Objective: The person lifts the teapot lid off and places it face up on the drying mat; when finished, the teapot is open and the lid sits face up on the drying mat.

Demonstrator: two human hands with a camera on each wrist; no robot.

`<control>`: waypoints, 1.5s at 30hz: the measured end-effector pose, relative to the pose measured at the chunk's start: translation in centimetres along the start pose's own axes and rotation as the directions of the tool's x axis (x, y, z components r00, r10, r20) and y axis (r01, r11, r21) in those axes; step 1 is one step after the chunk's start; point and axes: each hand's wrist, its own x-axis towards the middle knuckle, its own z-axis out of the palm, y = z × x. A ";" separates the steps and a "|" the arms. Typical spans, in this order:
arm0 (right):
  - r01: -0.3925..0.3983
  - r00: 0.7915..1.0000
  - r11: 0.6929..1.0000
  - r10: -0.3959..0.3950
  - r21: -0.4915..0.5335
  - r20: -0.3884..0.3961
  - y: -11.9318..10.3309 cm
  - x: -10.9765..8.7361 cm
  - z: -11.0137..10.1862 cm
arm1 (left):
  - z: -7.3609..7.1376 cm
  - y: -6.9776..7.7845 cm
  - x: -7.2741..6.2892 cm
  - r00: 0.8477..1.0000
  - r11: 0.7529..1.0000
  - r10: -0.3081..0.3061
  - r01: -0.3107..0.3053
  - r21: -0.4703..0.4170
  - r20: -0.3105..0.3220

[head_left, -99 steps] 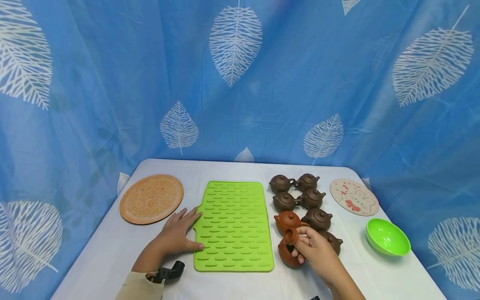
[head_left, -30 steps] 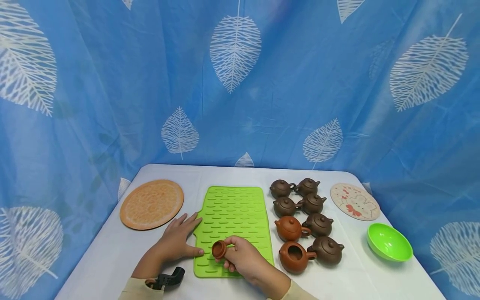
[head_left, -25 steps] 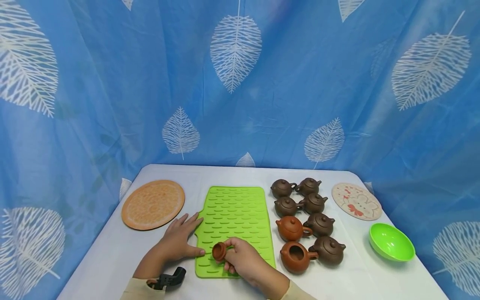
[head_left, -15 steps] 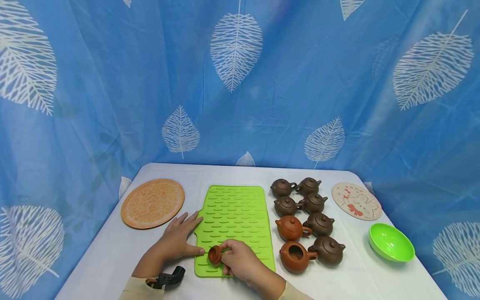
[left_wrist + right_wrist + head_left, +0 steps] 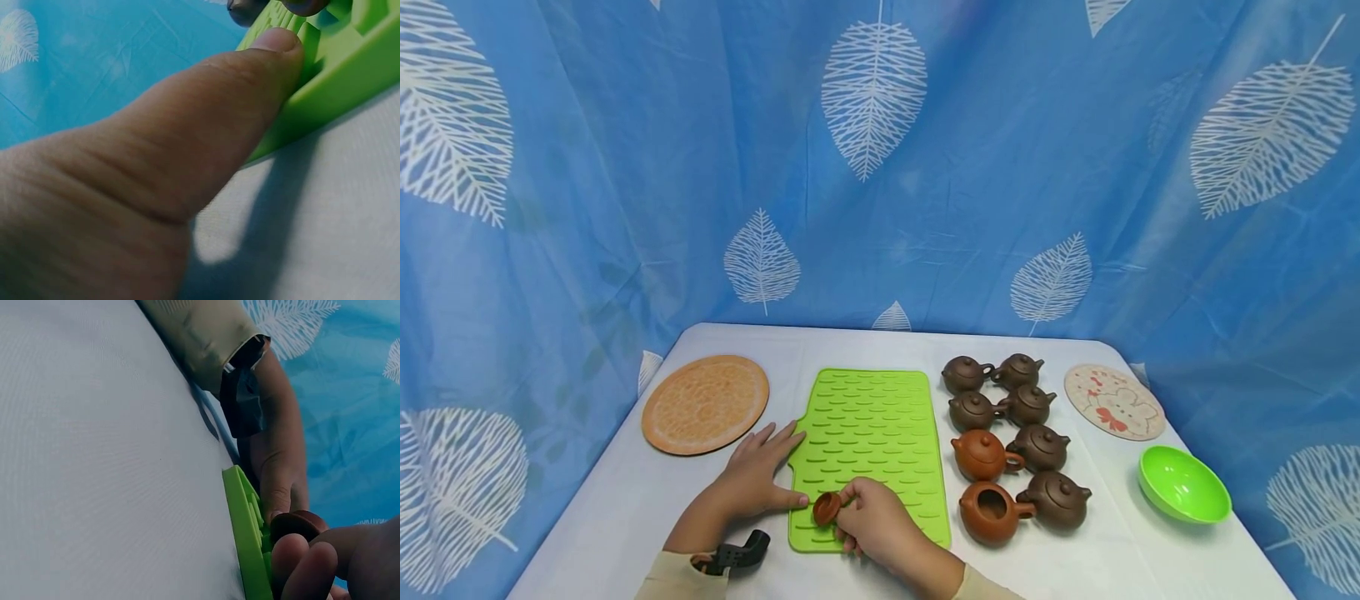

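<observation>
My right hand (image 5: 880,521) pinches a small reddish-brown teapot lid (image 5: 827,509), tilted with its hollow underside showing, low over the near left corner of the green ridged mat (image 5: 872,425). In the right wrist view the lid (image 5: 300,525) sits between thumb and fingers, close to the left thumb. My left hand (image 5: 760,475) lies with fingers spread at the mat's left edge, its thumb (image 5: 250,81) on the mat's rim. Right of the mat stands a lidless reddish-brown teapot (image 5: 988,517), its round opening facing up.
Behind the lidless pot is a lidded reddish teapot (image 5: 981,454). Several dark brown teapots (image 5: 1039,447) stand beside and behind these. A bright green bowl (image 5: 1183,485) and a round rabbit-print mat (image 5: 1112,400) are at the right; a round orange mat (image 5: 706,404) lies at the left.
The right hand has lifted the lid off the near reddish teapot and carried it left over the green mat, then slightly further left and lower. The left hand has stayed put.
</observation>
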 end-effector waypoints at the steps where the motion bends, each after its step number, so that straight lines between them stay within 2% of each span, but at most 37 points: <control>1: 0.004 1.000 1.000 -0.004 -0.006 0.000 0.0 0.0 0.0 | 0.0 0.0 0.0 1.000 1.000 0.001 -0.001 0.001 0.001; 10: 0.027 1.000 0.999 -0.027 -0.017 0.012 0.1 -0.1 -0.2 | -0.2 0.3 -0.1 1.000 1.000 0.001 -0.001 -0.006 0.004; 16: 0.020 0.999 0.999 -0.022 0.044 0.037 0.4 -0.2 -0.6 | -0.2 0.3 0.0 1.000 1.000 0.004 -0.004 -0.006 0.012; 24: -0.010 0.999 0.993 0.007 0.115 0.031 -0.1 -0.3 -1.4 | -0.2 0.4 -0.1 1.000 1.000 -0.001 0.001 0.002 0.008; 30: 0.035 0.998 0.997 -0.038 0.071 0.043 -1.0 -0.8 -3.1 | -0.2 0.3 -0.1 1.000 1.000 0.005 -0.005 0.000 0.008; 34: 0.097 0.994 0.994 -0.100 0.059 0.046 -2.1 -1.5 -5.1 | -0.2 0.3 -0.1 1.000 1.000 0.009 -0.009 -0.006 0.015; 39: 0.169 0.985 0.986 -0.169 -0.012 -0.044 -3.5 -3.0 -8.4 | -0.2 0.3 0.0 1.000 1.000 0.010 -0.010 -0.006 0.021; 45: 0.148 0.965 0.981 -0.170 -0.122 -0.198 -3.8 -4.8 -12.1 | -0.1 0.1 0.0 1.000 1.000 0.004 -0.004 -0.004 0.016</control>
